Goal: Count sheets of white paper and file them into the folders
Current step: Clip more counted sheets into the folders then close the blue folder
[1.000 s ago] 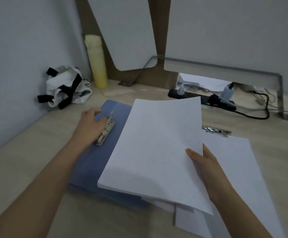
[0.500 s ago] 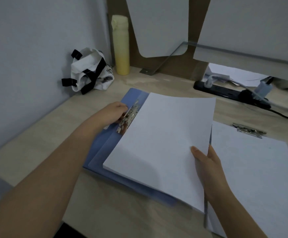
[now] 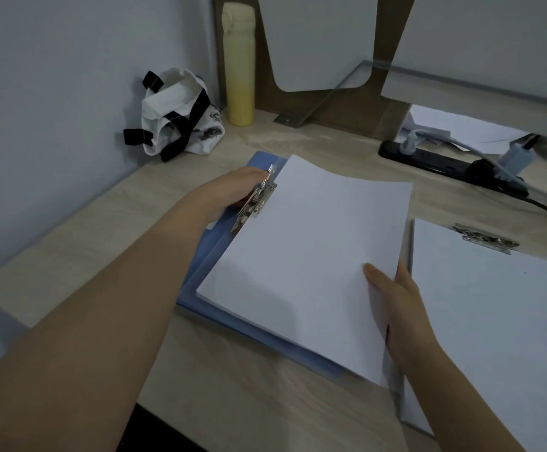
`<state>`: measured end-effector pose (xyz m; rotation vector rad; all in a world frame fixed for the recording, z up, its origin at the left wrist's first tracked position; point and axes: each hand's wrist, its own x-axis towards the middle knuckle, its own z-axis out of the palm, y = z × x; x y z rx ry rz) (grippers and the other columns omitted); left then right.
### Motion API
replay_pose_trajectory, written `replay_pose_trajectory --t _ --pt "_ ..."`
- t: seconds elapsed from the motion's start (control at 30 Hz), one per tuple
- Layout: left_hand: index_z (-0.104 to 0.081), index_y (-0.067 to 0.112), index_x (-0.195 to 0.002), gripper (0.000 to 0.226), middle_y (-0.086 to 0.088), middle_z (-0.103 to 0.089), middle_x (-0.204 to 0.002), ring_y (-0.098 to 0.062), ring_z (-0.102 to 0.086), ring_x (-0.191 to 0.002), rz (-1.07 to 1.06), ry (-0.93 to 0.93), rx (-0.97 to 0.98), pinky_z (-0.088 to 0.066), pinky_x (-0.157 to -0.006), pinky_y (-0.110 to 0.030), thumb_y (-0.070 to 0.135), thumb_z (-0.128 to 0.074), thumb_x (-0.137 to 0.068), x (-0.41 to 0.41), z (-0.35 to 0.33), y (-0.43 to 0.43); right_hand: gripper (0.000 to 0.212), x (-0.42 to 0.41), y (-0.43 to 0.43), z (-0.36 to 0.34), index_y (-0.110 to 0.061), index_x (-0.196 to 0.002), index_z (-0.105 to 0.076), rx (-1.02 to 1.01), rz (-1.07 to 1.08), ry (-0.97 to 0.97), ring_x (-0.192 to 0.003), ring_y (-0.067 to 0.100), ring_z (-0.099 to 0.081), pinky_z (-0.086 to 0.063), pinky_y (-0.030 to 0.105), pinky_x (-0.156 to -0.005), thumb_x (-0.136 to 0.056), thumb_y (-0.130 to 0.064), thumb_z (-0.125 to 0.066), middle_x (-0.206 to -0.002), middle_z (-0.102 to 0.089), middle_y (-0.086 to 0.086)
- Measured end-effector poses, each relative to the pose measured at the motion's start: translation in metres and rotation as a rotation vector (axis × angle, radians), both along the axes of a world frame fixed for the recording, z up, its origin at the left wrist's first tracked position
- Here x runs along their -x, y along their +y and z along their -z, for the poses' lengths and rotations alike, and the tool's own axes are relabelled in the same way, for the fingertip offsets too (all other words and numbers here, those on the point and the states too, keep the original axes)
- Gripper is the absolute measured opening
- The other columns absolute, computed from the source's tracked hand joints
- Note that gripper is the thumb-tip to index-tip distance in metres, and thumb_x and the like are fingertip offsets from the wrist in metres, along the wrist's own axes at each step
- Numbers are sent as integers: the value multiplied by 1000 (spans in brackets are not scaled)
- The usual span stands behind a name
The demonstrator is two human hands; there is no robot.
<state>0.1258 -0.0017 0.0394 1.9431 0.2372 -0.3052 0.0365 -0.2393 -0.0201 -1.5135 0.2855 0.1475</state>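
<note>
A blue folder lies open on the wooden desk. My left hand presses the folder's metal clip, which is lifted. A stack of white paper rests on the folder, its top left edge at the clip. My right hand grips the stack's right edge, thumb on top. To the right lies a second stack of white paper held under another metal clip.
A yellow bottle and a white bag with black straps stand at the back left by the wall. A black power strip with cables runs along the back right. The desk's front edge is near me.
My right hand has slid the paper stack left and down onto the blue folder, up to the clip. My left hand stays on the clip. The view has shifted left.
</note>
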Motion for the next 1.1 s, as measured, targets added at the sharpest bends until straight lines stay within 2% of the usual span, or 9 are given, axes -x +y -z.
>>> replay_pose_trajectory --t 0.13,0.2,0.37,0.5,0.67,0.8,0.9,1.0,1.1 --pt "-62 18 -96 42 -1 -60 -88 -11 -57 -81 -18 45 163 -46 -75 -19 49 -34 -95 7 -2 10 44 0 0 1 -23 -135 -46 -9 0 8 -107 20 -61 -48 35 -90 -92 -18 -53 -124 -61 -2" --pt "-62 18 -96 43 0 -61 -88 -11 -59 -81 -12 61 235 -49 -75 -22 51 -35 -95 14 -1 16 44 1 0 1 -24 -135 -45 -10 4 0 -107 16 -60 -48 27 -82 -92 -17 -52 -124 -61 -4" --pt "-59 16 -123 50 0 -59 -103 -10 -61 -91 11 95 313 -57 -70 -19 51 -43 -91 29 2 29 43 4 2 0 -25 -135 -44 -9 12 -25 -100 5 -57 -43 17 -73 -93 -17 -51 -122 -59 -7" --pt "-56 23 -121 49 2 -64 -108 -9 -66 -90 53 173 225 -57 -70 -25 56 -45 -88 35 -4 35 43 5 2 -1 -24 -135 -44 6 15 -30 -100 8 -58 -43 20 -79 -93 -17 -50 -120 -59 -6" --pt "-60 16 -103 73 -2 -72 -104 -7 -69 -92 177 375 2 -59 -67 -31 76 -25 -80 37 -11 39 42 5 4 -1 -25 -134 -45 5 23 -29 -99 4 -57 -43 17 -73 -93 -16 -51 -115 -60 -10" --pt "-61 18 -102 56 1 -74 -102 -7 -71 -91 190 380 68 -59 -67 -28 64 -34 -86 40 -8 41 42 6 5 -3 -26 -134 -44 9 22 -40 -98 1 -56 -42 16 -74 -94 -15 -49 -114 -60 -11" --pt "-64 19 -108 32 4 -73 -103 -11 -70 -93 186 307 107 -56 -84 -28 42 -48 -91 42 -1 41 42 6 7 -4 -25 -134 -44 29 34 -40 -105 12 -57 -42 23 -86 -94 -16 -49 -120 -58 -8" --pt "-63 13 -108 27 2 -71 -103 -14 -66 -95 121 259 79 -48 -96 -31 32 -54 -91 43 6 39 42 6 7 -5 -25 -134 -44 38 49 -48 -111 16 -55 -39 28 -93 -93 -15 -49 -124 -57 -6" --pt "-60 14 -104 26 3 -70 -99 -11 -65 -91 91 220 94 -49 -86 -25 34 -55 -90 45 11 37 44 6 7 -6 -25 -136 -42 42 47 -47 -111 15 -54 -38 27 -91 -94 -15 -49 -124 -57 -7"
